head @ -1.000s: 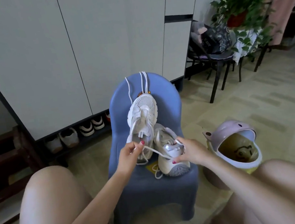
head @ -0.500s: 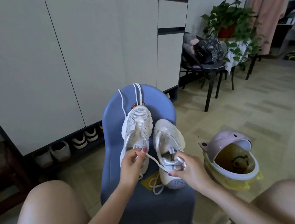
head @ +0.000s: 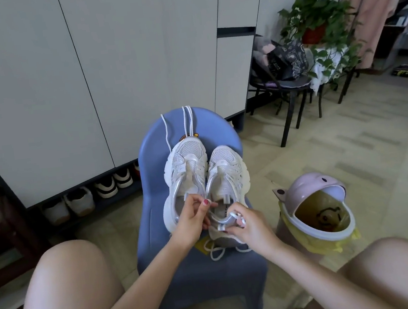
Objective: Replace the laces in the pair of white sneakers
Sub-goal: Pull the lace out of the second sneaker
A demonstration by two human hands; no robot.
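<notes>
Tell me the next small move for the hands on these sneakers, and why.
Probably draw the lace the rest of the way out of the right sneaker. The left hand pinches it, the right hand steadies the heel, and loose lace already lies on the blue chair.

A blue plastic chair (head: 201, 270) stands at centre frame; a pink-lidded bin (head: 317, 207) with a yellow liner sits on the floor at its right. White cabinets (head: 85, 79) fill the upper left, a potted plant (head: 317, 19) upper right
</notes>
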